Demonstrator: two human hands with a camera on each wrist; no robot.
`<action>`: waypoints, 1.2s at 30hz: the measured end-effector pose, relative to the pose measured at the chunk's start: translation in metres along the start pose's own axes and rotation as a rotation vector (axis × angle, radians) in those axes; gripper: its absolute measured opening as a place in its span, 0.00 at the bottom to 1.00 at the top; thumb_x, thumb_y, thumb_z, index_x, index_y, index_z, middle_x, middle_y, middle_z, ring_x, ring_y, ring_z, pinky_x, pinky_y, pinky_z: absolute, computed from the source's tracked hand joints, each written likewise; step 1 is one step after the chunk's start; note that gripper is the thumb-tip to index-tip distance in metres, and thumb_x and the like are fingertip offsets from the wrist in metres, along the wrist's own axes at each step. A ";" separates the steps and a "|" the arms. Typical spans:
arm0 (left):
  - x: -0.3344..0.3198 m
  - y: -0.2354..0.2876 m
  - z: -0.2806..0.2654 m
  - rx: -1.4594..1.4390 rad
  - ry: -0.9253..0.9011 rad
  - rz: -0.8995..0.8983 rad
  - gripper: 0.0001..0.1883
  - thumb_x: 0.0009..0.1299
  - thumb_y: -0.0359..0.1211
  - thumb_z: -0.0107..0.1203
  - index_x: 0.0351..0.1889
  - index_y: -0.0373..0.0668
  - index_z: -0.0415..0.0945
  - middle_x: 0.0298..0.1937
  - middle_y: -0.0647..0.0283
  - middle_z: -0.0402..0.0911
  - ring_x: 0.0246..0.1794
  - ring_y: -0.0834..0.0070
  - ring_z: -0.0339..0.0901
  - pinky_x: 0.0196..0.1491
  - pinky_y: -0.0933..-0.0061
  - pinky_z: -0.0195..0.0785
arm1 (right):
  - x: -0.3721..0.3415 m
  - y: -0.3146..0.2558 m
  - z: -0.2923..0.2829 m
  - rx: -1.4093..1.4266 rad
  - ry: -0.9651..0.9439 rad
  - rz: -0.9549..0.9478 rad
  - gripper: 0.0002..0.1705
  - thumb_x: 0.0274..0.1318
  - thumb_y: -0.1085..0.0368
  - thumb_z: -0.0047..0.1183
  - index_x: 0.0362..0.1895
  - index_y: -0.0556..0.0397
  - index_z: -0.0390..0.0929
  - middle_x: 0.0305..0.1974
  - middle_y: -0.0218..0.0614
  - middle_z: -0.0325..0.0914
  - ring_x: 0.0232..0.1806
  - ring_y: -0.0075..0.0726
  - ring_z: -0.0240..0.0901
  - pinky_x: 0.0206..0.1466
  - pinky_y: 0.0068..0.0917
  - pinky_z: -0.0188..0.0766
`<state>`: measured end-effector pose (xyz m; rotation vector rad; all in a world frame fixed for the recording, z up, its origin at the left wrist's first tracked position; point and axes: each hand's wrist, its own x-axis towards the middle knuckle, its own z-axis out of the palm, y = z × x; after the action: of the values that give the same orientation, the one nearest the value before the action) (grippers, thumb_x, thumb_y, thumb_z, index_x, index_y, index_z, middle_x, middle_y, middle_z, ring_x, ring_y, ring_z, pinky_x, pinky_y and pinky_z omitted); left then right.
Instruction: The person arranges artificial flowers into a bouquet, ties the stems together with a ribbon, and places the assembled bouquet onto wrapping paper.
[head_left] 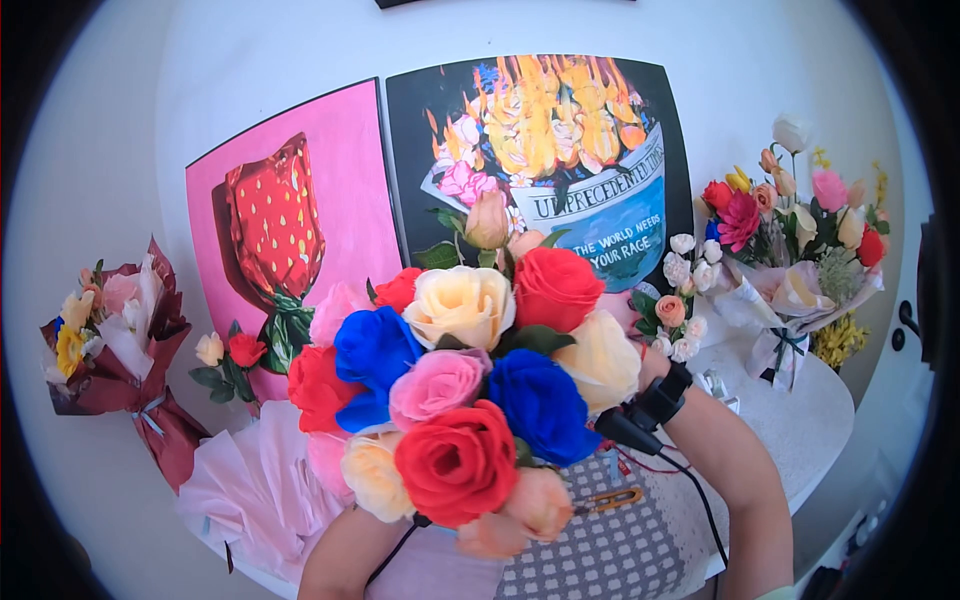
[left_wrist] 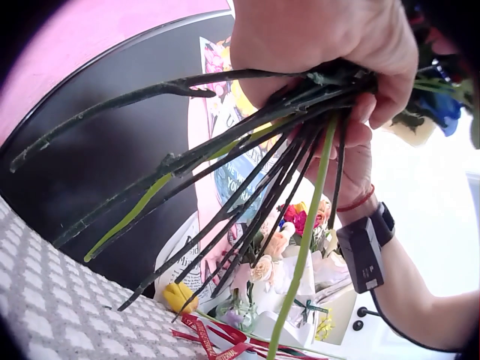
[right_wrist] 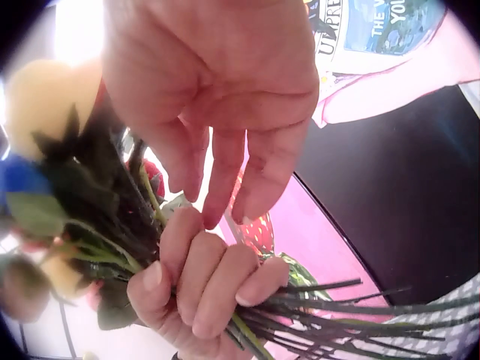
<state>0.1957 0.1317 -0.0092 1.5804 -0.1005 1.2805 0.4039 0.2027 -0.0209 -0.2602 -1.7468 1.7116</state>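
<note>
A full bunch of artificial roses point(head_left: 455, 460) in red, blue, pink and cream fills the middle of the head view and hides most of both hands. Below the blooms, my left hand point(right_wrist: 210, 281) wraps its fingers round the gathered stems point(left_wrist: 247, 142). The dark green stems, with a few bright green ones among them, fan out beneath that grip. My right hand point(right_wrist: 217, 90) hovers beside the bunch with its fingers loosely extended, the fingertips right by the left hand's knuckles. A red cord and a strapped black camera point(left_wrist: 362, 255) are on the right wrist.
Crumpled pale pink wrapping paper point(head_left: 265, 490) lies on the left of the table. Red ribbon point(left_wrist: 217, 345) and a yellow tulip point(left_wrist: 180, 296) rest on the grey patterned cloth point(head_left: 610, 555). Wrapped bouquets stand left point(head_left: 155, 400) and right point(head_left: 790, 290); two paintings point(head_left: 350, 190) lean behind.
</note>
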 end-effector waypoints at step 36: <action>0.005 0.002 0.014 0.093 -0.015 -0.036 0.19 0.63 0.33 0.54 0.48 0.35 0.64 0.41 0.56 0.75 0.40 0.71 0.72 0.43 0.75 0.62 | -0.020 -0.054 0.098 0.099 -0.040 -0.447 0.12 0.55 0.66 0.46 0.44 0.55 0.71 0.39 0.35 0.75 0.36 0.28 0.74 0.39 0.25 0.72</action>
<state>0.2065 0.1231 -0.0022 1.6640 -0.0220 1.2605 0.3790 0.1054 0.0323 0.1984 -1.5933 1.4735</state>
